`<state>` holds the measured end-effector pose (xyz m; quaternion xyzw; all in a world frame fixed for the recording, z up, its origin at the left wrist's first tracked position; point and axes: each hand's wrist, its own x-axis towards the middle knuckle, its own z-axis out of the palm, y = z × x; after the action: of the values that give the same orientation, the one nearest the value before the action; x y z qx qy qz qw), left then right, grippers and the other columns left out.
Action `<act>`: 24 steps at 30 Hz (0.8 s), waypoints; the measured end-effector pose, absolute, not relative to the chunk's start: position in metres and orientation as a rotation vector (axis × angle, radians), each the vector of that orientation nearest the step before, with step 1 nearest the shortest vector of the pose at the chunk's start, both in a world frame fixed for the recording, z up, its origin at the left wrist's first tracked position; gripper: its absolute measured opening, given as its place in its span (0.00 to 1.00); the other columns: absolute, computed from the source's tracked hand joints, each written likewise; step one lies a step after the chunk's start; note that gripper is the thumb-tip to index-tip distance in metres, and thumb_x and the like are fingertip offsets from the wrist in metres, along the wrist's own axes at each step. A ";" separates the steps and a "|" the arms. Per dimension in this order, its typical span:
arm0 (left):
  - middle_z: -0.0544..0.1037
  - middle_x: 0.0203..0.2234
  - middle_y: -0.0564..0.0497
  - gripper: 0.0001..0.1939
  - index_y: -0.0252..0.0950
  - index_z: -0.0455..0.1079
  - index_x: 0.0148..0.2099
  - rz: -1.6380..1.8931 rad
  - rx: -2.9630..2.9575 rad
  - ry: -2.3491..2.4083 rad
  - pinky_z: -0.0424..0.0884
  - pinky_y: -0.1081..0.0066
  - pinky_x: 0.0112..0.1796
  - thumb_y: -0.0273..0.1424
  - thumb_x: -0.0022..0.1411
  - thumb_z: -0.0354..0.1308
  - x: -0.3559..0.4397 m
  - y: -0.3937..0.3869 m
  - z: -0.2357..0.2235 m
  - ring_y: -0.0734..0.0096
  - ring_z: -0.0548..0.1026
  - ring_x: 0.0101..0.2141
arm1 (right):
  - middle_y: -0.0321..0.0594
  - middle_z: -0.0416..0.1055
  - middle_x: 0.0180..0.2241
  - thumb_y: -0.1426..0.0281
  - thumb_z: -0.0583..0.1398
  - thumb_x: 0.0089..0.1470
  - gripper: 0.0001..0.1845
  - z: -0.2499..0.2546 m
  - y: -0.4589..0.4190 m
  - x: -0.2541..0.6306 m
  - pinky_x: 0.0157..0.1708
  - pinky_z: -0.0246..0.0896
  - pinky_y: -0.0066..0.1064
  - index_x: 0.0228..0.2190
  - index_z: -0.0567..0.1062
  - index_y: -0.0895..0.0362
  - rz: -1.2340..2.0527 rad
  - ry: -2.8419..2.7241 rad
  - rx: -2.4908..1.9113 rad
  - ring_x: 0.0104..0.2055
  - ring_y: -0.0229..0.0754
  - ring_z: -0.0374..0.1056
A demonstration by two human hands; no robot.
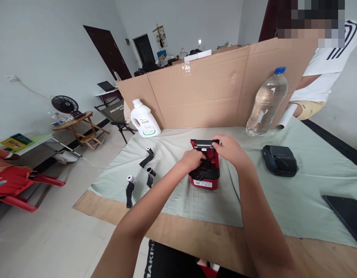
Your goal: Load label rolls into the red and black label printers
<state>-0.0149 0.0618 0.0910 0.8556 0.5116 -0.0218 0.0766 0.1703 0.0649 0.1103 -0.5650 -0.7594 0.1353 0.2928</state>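
Observation:
A small red and black portable label printer [204, 183] stands on the green cloth in front of me, its lid [206, 143] raised and its inside showing. My right hand [229, 148] grips the right edge of that lid between thumb and fingers. My left hand [192, 159] reaches into the printer from the left with bent fingers; whatever the fingertips hold is hidden. To the left lie three small rolls with dark strips hanging loose: a far roll [148, 154], a middle roll [150, 173] and a near roll [130, 183].
A white jug [145, 121] and a large water bottle [268, 100] stand before a cardboard panel [196, 96]. A black boxy device [279, 160] and a dark phone-like slab [345, 212] lie to the right. Beyond the panel is a person in a white shirt [323, 73].

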 end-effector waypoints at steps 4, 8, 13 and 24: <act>0.83 0.49 0.50 0.15 0.45 0.80 0.53 0.261 2.604 1.477 0.73 0.62 0.51 0.32 0.70 0.55 -0.027 0.042 0.098 0.57 0.79 0.50 | 0.49 0.76 0.50 0.73 0.55 0.62 0.16 0.112 0.063 0.171 0.49 0.62 0.36 0.47 0.78 0.59 0.370 -2.026 -1.497 0.51 0.49 0.71; 0.78 0.58 0.47 0.26 0.44 0.69 0.66 0.585 2.675 1.142 0.68 0.58 0.58 0.46 0.70 0.58 -0.060 -0.003 0.088 0.57 0.75 0.57 | 0.46 0.77 0.49 0.73 0.56 0.61 0.14 0.114 0.061 0.172 0.47 0.62 0.34 0.45 0.79 0.57 0.435 -2.003 -1.479 0.47 0.46 0.72; 0.77 0.59 0.47 0.18 0.44 0.70 0.63 0.813 2.924 1.144 0.68 0.57 0.56 0.32 0.75 0.51 -0.077 -0.037 0.039 0.61 0.72 0.61 | 0.44 0.77 0.44 0.74 0.56 0.59 0.12 0.115 0.060 0.172 0.43 0.61 0.34 0.41 0.78 0.56 0.456 -2.009 -1.468 0.42 0.44 0.70; 0.83 0.50 0.53 0.17 0.46 0.74 0.57 1.405 2.962 1.141 0.69 0.63 0.46 0.25 0.71 0.54 -0.062 -0.044 0.000 0.66 0.79 0.45 | 0.42 0.73 0.42 0.74 0.57 0.59 0.06 0.081 0.015 0.176 0.47 0.64 0.37 0.36 0.74 0.54 0.401 -2.099 -1.219 0.44 0.46 0.70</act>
<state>-0.0619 -0.0437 -0.0003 0.8418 0.3242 0.3993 -0.1640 0.1761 0.0150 0.0810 -0.4672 -0.8040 0.1538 0.3342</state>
